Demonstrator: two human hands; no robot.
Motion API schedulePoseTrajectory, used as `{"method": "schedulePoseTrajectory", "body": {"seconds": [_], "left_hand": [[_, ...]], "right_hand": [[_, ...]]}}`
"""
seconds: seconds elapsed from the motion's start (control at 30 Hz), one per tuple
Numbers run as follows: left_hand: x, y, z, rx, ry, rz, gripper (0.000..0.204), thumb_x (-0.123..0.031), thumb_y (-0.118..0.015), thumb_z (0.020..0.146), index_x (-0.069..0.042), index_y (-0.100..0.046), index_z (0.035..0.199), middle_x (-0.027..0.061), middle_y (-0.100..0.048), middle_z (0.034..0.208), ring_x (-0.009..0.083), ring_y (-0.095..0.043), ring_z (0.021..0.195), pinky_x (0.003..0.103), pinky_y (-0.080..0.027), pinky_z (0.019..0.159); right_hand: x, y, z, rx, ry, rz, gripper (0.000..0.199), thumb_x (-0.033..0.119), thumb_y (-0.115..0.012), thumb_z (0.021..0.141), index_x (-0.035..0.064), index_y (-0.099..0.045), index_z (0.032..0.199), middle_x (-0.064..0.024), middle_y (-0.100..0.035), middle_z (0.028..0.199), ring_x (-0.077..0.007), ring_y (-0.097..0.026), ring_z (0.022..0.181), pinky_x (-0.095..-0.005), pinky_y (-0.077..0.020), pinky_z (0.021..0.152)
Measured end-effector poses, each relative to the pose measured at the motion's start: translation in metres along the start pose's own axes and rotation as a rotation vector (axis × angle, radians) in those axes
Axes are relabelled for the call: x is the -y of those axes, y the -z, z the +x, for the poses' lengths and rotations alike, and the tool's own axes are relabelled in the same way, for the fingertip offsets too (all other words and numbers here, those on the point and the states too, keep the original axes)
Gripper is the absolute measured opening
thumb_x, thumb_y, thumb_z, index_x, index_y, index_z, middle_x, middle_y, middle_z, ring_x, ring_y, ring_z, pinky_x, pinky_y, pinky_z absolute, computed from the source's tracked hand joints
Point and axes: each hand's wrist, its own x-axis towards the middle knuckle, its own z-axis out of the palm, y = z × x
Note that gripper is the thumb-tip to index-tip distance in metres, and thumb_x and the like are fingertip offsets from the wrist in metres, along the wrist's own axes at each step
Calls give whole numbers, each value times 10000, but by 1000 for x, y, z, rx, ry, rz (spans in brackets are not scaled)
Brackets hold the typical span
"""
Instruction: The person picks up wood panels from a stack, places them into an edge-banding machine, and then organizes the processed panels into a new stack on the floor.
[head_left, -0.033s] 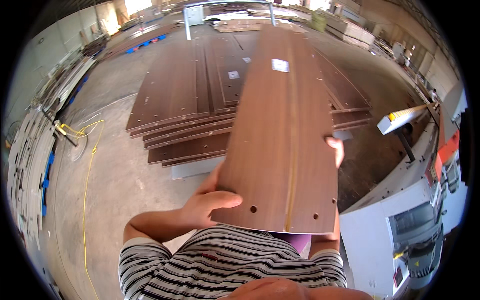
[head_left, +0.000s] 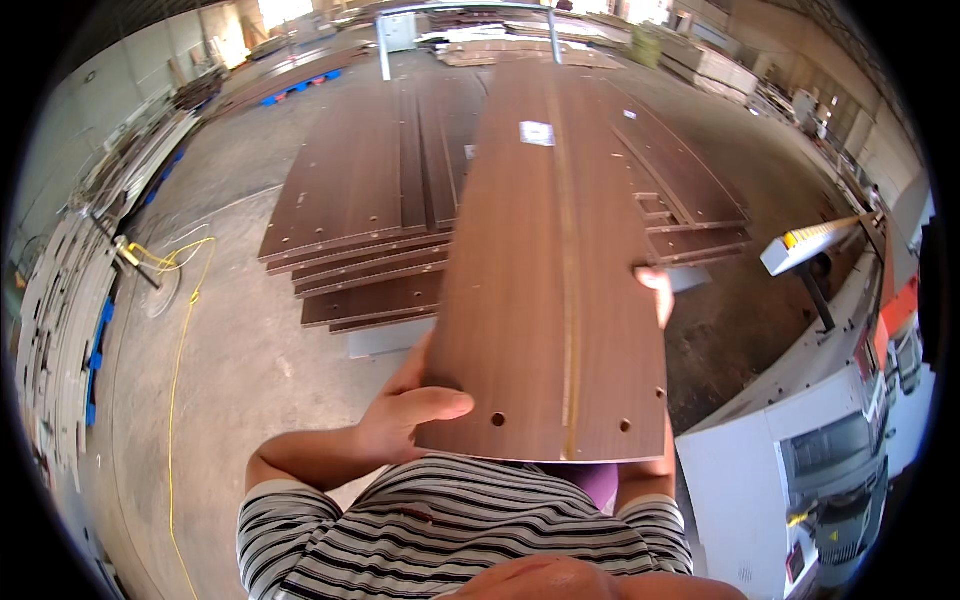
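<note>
Long brown wood-grain panel (head_left: 510,290) clamped between my hands: left hand (head_left: 400,408) by its near-left corner, right hand (head_left: 656,292) farther up the right edge. Long axis points away, across the dark-brown panel stack's (head_left: 350,170) near edge; contact unclear.

The floor (head_left: 265,380) was grey concrete, scuffed and blotched with paler marks. In front of me, a low, pale grey base (head_left: 390,339) sat on it, its edge showing beneath a broad pile of brown boards (head_left: 345,185) whose near ends stepped unevenly. Over to the left, a yellow cord (head_left: 178,375) trailed along the concrete, looping loosely near a thin, dark pole (head_left: 147,276). Along the left side lay long pale strips (head_left: 58,345), with blue supports (head_left: 105,320) peeking out below. Farther back, a blue pallet (head_left: 300,89) rested on the floor under more flat boards (head_left: 285,62).
</note>
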Motion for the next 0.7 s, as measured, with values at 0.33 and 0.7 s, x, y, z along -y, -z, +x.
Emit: {"method": "schedulePoseTrajectory", "body": {"seconds": [0.33, 0.7], "left_hand": [[6, 52, -40, -670, 139, -391, 618, -151, -599, 759, 31, -435, 1327, 151, -559, 1253, 274, -557, 1135, 404, -428, 984], [21, 298, 38, -913, 298, 288, 567, -173, -611, 875, 29, -424, 1369, 169, -490, 1368, 281, -531, 1197, 398, -389, 1039]], "right_hand": [[-131, -1, 108, 122, -527, -85, 534, 401, -577, 839, -5, -556, 1185, -111, -634, 1076, -239, -621, 949, -376, -496, 858], [-91, 60, 29, 136, -454, -402, 411, 285, -493, 977, 43, -458, 1308, -182, -605, 1212, -259, -628, 1023, -390, -472, 941]]}}
